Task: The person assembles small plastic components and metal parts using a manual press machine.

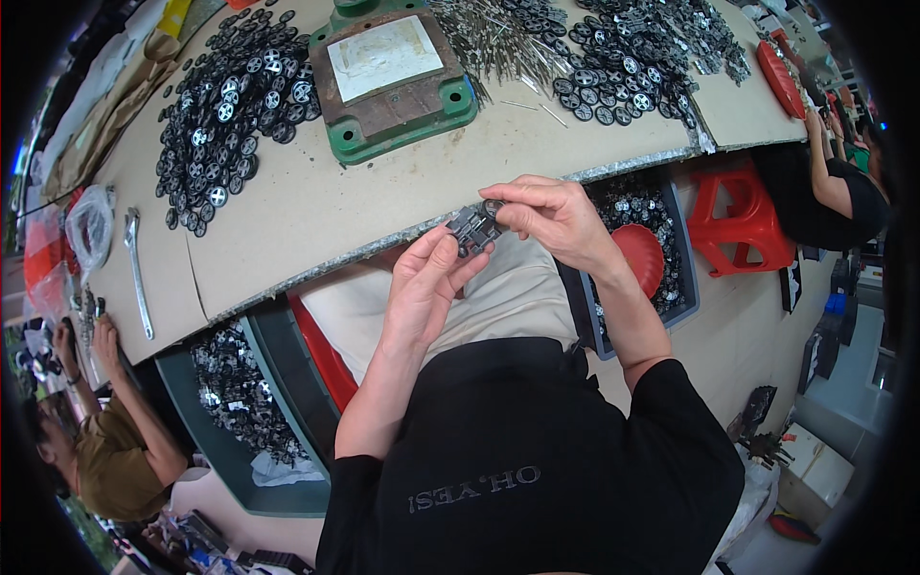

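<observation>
My left hand (424,283) is closed around a small dark grey toy vehicle chassis (471,231), gripped between thumb and fingers above my lap. At the chassis's upper right end, my right hand (554,218) pinches a small black wheel (493,207) between thumb and fingertips. The wheel touches or nearly touches the chassis; the fingers hide the exact contact. Both hands are just off the near edge of the worktable (383,196).
On the table lie piles of black wheels (235,110), thin metal rods (503,43) and a green press base (383,91). A wrench (137,273) lies left. Bins of dark parts (244,393) flank my lap. A red stool (738,222) stands right; a co-worker (125,450) sits left.
</observation>
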### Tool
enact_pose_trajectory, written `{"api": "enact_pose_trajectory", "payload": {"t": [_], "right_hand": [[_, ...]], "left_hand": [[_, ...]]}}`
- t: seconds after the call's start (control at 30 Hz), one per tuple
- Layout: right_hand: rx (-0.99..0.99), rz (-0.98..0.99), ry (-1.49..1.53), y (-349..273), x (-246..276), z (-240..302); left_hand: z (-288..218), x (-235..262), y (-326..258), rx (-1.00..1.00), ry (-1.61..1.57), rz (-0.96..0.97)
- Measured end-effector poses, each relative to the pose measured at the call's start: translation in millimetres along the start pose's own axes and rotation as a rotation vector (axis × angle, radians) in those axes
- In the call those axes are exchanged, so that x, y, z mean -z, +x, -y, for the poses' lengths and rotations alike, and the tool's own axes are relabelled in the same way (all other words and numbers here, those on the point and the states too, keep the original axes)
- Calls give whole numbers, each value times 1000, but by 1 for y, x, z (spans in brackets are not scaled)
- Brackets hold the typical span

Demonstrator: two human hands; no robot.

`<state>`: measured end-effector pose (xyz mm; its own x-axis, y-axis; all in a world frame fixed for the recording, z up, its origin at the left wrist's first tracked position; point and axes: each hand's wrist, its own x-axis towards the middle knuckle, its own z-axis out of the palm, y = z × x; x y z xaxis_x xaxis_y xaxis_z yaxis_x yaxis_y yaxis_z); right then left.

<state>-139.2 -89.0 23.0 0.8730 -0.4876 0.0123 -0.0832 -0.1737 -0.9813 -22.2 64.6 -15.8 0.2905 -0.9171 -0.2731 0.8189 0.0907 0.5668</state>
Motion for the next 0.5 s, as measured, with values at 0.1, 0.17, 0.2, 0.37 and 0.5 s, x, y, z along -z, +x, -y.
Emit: {"api": "enact_pose_trajectory", "payload": {"t": [0.1, 0.17, 0.2, 0.37, 0.5], "right_hand": [[22, 73, -165, 0, 0, 5], [-61, 105, 50, 0, 1, 0], [-145, 133, 265, 1, 2, -3], [-161, 140, 468, 2, 3, -15], [-137, 174, 525, 1, 2, -21]], "left_hand": [[1, 2, -1, -7, -12, 19], [0, 2, -2, -11, 20, -9], [0, 2, -2, -10, 19, -8], [-2, -1, -5, -17, 32, -20], [-2, -3, -4, -19, 49, -18]]}}
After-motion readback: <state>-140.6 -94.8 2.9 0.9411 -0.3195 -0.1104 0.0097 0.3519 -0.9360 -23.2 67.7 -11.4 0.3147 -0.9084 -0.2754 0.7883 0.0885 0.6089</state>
